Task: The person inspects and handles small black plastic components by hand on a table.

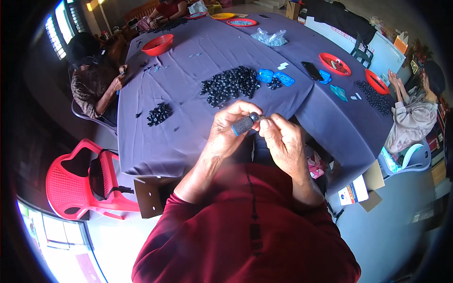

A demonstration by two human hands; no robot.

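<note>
Between the left hand's fingers (241, 106), small black part (254, 116), rounded, shiny

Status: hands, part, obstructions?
Left hand holds small round black part. Right hand close beside it. Black pile beyond on tablecloth. No obstruction seen.

Left forearm (196, 181): bare beyond the red sleeve (163, 236), slanting inward from the lower left.
Left hand (224, 137): raised before the torso (255, 207), fingers curled, thumb and forefinger closed in a pinch.
Right forearm (304, 186): bare, steeper, leaning inward.
Right hand (285, 141): back visible, fingers bent, fingertips pinched just beside the left ones.
</note>
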